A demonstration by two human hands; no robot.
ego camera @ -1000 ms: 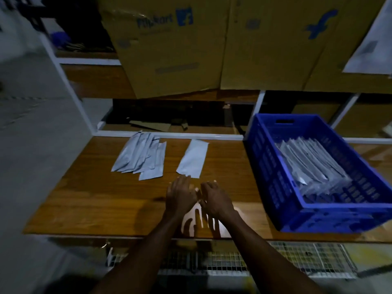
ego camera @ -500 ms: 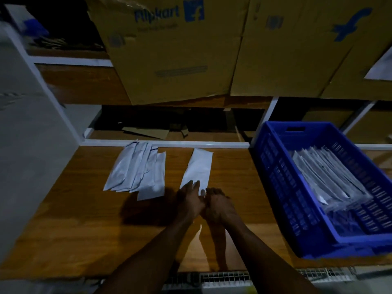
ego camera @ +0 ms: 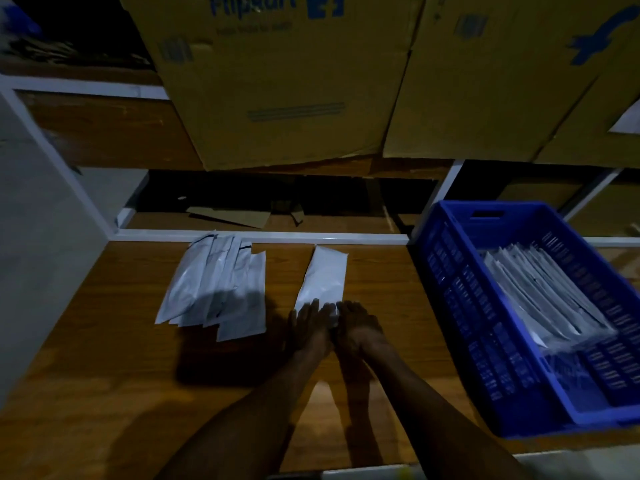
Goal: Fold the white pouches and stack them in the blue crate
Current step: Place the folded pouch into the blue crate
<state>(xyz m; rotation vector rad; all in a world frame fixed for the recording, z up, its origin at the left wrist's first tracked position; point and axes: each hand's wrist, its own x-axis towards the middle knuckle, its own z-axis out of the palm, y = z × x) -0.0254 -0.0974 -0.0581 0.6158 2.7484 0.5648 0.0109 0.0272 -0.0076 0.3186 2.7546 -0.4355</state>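
A single white pouch (ego camera: 323, 277) lies flat on the wooden table (ego camera: 104, 358), its long side running away from me. My left hand (ego camera: 310, 323) and my right hand (ego camera: 356, 327) sit side by side on its near end, fingers stretched forward and touching it. A fanned pile of white pouches (ego camera: 216, 287) lies to the left of that pouch. The blue crate (ego camera: 450, 289) stands on the right of the table and holds a stack of folded white pouches (ego camera: 540, 296).
Large cardboard boxes (ego camera: 284, 84) overhang the table from a shelf above. A white rail (ego camera: 259, 235) borders the table's far edge, with a dark recess and cardboard scraps behind it. A pale wall stands at the left.
Both hands have slid forward from the bare table onto the near end of the single pouch. The camera has moved closer to the table.
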